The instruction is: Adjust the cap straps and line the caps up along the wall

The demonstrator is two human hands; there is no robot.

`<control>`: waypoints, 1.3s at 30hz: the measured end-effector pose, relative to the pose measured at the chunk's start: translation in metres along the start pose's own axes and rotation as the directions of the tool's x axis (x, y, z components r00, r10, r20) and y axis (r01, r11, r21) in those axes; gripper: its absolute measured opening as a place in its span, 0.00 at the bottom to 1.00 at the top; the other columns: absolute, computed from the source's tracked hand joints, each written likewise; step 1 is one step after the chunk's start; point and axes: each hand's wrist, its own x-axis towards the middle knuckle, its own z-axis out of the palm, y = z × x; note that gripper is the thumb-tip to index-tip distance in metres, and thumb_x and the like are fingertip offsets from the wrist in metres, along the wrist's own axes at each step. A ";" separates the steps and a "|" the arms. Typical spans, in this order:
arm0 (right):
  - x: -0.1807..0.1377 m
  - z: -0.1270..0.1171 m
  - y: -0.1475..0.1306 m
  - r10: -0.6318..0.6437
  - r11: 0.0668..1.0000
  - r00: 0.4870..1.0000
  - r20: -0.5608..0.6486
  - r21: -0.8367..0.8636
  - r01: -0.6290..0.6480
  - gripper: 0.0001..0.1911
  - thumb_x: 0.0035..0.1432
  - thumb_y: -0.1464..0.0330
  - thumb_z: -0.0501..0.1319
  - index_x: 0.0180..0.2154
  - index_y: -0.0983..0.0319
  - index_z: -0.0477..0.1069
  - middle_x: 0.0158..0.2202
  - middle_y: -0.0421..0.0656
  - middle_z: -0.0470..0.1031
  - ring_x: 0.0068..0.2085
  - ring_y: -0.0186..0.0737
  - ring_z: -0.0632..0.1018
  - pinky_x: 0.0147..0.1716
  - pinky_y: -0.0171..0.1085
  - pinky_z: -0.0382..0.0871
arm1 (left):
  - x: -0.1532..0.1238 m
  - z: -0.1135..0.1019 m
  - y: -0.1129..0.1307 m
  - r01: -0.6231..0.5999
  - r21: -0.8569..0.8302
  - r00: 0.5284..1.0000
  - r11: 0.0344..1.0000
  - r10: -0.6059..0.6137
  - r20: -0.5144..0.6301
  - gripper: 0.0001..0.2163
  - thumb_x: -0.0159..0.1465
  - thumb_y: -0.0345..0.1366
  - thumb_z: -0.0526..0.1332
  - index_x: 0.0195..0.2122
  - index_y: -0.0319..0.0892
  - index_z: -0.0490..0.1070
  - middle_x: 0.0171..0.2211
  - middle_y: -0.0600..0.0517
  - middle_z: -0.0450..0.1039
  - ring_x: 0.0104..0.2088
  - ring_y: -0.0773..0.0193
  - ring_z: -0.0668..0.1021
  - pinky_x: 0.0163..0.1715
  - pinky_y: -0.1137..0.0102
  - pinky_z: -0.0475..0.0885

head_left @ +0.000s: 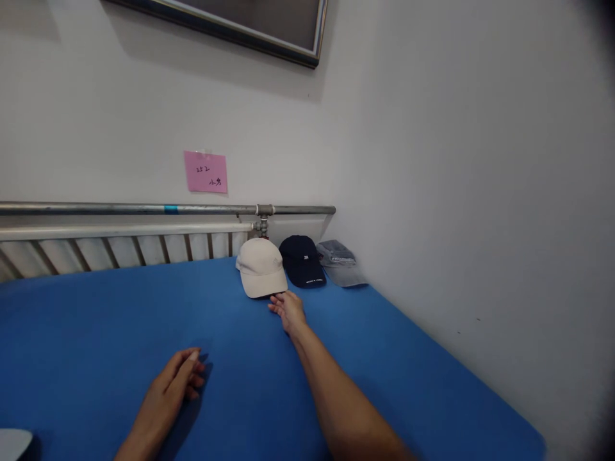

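A beige baseball cap [262,266] rests on the blue surface against the back, its brim facing me. At the front right edge of that brim is my right hand [288,310], palm turned partly up and fingers loosely apart; whether the fingertips touch the brim is hard to see. Just right of the beige cap sits a navy cap [302,259] with a small white emblem. Beside it, by the right wall, lies a faded grey cap [340,262]. My left hand [173,381] hovers low over the surface at front left, fingers loosely bent and holding nothing.
The blue-covered table [120,320] meets a white wall on the right. Behind it run a metal pipe [96,209] and a white radiator [120,250]. A pink note [205,171] and a framed picture [269,29] hang above. A white object [13,442] shows at lower left.
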 end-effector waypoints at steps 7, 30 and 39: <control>-0.023 -0.014 -0.003 -0.121 0.977 0.991 -0.057 -0.181 0.109 0.13 0.45 0.77 0.58 0.35 0.60 0.67 0.20 0.33 0.69 0.20 0.33 0.73 0.19 0.31 0.67 | -0.001 -0.001 0.005 -0.018 -0.033 1.000 0.999 0.018 0.000 0.26 0.52 0.56 0.63 0.40 0.37 0.71 0.31 0.45 0.74 0.29 0.59 0.75 0.29 0.66 0.70; -0.148 -0.009 0.022 -0.018 0.537 0.662 0.750 -0.551 0.639 0.09 0.47 0.62 0.56 0.27 0.55 0.74 0.32 0.44 0.78 0.37 0.47 0.77 0.40 0.41 0.70 | -0.074 -0.075 -0.019 -0.428 -0.656 0.691 0.622 -0.243 -0.681 0.06 0.65 0.36 0.57 0.39 0.41 0.63 0.32 0.49 0.69 0.29 0.66 0.78 0.30 0.71 0.76; -0.141 -0.012 0.025 -0.022 0.598 0.654 0.757 -0.514 0.615 0.09 0.45 0.65 0.55 0.25 0.57 0.73 0.31 0.43 0.76 0.34 0.43 0.76 0.35 0.38 0.69 | -0.080 -0.076 -0.008 -0.472 -0.599 0.623 0.647 -0.236 -0.746 0.02 0.66 0.32 0.54 0.39 0.42 0.62 0.35 0.49 0.71 0.29 0.64 0.80 0.28 0.70 0.76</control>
